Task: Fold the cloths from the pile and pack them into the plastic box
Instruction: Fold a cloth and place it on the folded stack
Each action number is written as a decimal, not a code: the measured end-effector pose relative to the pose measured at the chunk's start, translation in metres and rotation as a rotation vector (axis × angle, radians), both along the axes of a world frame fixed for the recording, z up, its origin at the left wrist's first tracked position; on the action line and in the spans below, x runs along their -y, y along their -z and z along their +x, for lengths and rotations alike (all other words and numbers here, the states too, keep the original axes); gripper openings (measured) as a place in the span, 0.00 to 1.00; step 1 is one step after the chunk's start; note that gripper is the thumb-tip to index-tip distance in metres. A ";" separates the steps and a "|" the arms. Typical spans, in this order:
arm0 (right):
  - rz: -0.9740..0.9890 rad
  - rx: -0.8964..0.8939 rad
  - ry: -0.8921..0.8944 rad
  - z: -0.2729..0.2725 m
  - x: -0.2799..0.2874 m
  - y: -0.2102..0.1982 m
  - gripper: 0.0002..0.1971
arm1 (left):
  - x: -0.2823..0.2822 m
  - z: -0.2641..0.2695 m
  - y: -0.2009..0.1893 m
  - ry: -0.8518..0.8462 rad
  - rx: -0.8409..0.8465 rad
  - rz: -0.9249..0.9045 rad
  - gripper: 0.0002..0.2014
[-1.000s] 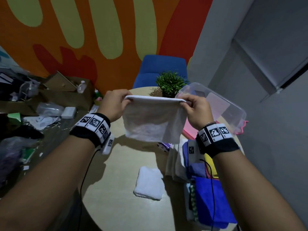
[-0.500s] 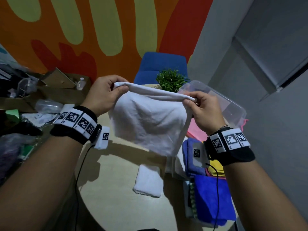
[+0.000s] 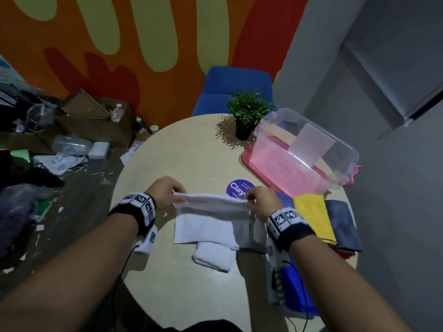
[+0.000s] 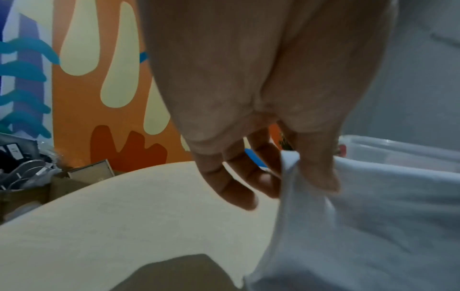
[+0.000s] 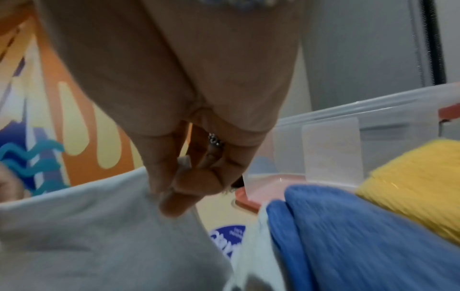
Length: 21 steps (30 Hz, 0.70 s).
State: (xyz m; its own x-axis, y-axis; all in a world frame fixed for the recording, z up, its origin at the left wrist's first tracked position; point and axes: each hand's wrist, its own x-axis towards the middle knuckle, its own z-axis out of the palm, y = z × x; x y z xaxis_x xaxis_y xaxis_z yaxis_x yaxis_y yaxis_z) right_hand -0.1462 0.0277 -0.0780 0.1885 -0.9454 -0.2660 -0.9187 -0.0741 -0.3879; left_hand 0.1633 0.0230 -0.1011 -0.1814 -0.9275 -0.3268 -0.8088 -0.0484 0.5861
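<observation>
The left hand (image 3: 165, 192) is pinching one top corner of a white cloth (image 3: 211, 221) between thumb and fingers, and the right hand (image 3: 260, 202) is pinching the opposite top corner the same way, so the upper edge is stretching taut between them. The cloth's lower part is lying on the round surface (image 3: 187, 154), overlapping the far edge of a folded white cloth (image 3: 213, 257) that is resting closer to the person. In the left wrist view the thumb (image 4: 316, 169) is pressing the fabric (image 4: 373, 226) against the fingers (image 4: 239, 185); in the right wrist view the fingertips (image 5: 174, 200) are gripping the hem (the picture is blurred there).

Taking the held cloth as landmark: the clear plastic box (image 3: 304, 152) is sitting beyond it and to the right, on a pink lid (image 3: 249, 161), near the surface's far right edge. The pile of cloths is lying just to its right, with a yellow cloth (image 3: 314, 216), a grey cloth (image 3: 342, 226) and a blue cloth (image 3: 294, 283) showing. A purple round sticker (image 3: 237, 188) is peeking out just beyond it, and a small potted plant (image 3: 247, 113) is standing farther beyond
</observation>
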 end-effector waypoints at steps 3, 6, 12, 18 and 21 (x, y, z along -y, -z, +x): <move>0.077 -0.089 -0.057 -0.001 -0.023 0.028 0.10 | -0.019 0.001 0.025 0.139 -0.006 0.148 0.03; 0.166 -0.174 -0.108 0.003 -0.042 0.045 0.06 | -0.035 -0.003 0.047 0.269 0.028 0.284 0.05; 0.252 -0.197 -0.113 0.004 -0.063 0.047 0.15 | -0.022 -0.032 0.076 0.125 0.060 0.028 0.09; 0.226 -0.090 -0.131 0.011 -0.077 0.045 0.11 | -0.003 -0.084 0.108 0.258 0.251 0.114 0.26; 0.193 -0.044 -0.136 0.011 -0.086 0.042 0.09 | 0.000 -0.097 0.102 0.359 0.427 0.150 0.22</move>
State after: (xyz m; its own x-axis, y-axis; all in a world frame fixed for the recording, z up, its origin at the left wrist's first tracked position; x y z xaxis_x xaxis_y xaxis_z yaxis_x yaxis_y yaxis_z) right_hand -0.1353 0.1133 -0.1198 0.2945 -0.8428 -0.4504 -0.9219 -0.1264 -0.3663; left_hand 0.0658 0.0234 -0.2031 -0.2993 -0.7703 -0.5631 -0.9532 0.2150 0.2125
